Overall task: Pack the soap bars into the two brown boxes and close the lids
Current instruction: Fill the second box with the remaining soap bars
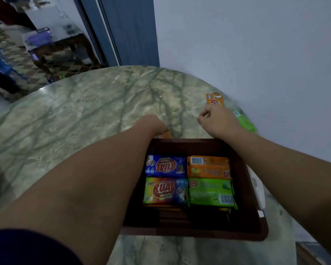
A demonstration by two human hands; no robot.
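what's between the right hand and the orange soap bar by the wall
Nothing: in the head view the right hand sits just short of the orange soap bar, with only a sliver of bare marble table between.

Four wrapped soap bars (189, 181) are packed flat in an open brown box (252, 217) at the table's near edge; an orange bar (215, 100) and a green bar (244, 121) lie at its right edge.
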